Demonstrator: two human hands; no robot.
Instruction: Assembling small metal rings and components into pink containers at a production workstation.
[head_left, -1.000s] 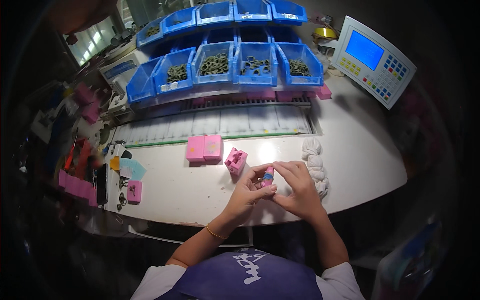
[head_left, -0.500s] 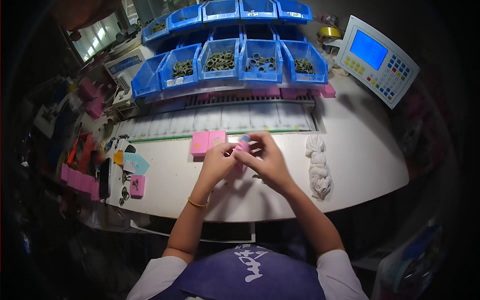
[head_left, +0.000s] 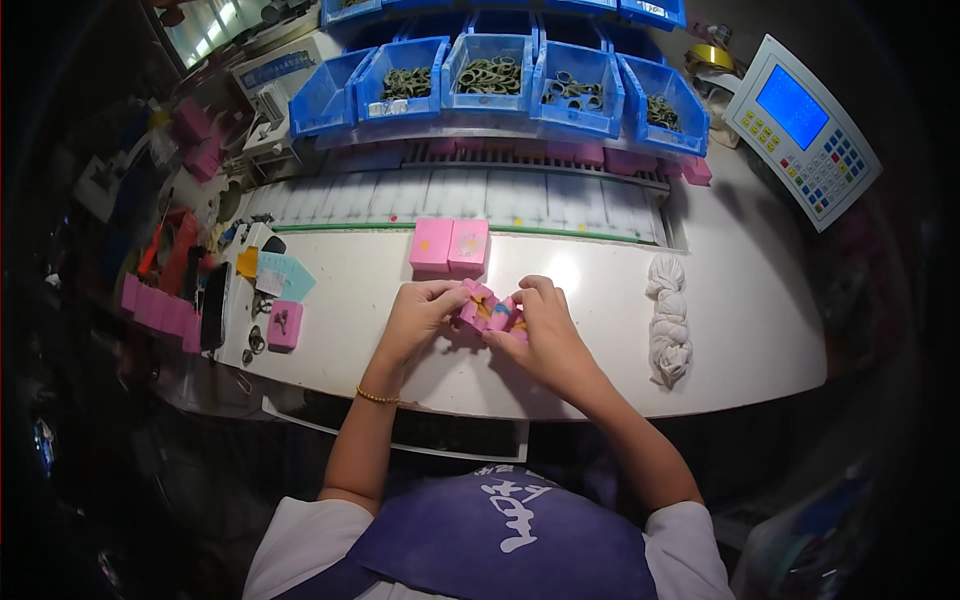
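Over the white worktable, my left hand (head_left: 418, 312) pinches one side of a pink rubber mould (head_left: 477, 306) with yellow and blue marks inside it. The mould is spread apart, and its other side is in the fingers of my right hand (head_left: 545, 328). My fingers cover part of it, so I cannot tell whether the sides are still joined. Just beyond my hands, two pink blocks (head_left: 431, 245) stand side by side on the table, with a yellow spot on the left one.
Blue bins (head_left: 578, 95) of dark green ring-like pieces stand along the back. A control panel (head_left: 800, 130) with a lit screen is at right. A twisted white cloth (head_left: 669, 320) lies nearer. At left are a pink block (head_left: 285, 325), small dark rings and a phone-like black slab (head_left: 214, 318).
The pink mould is now spread open between my hands, showing its inside. My hands have come lower and slightly apart. The whole view has shifted, with the bins higher up.
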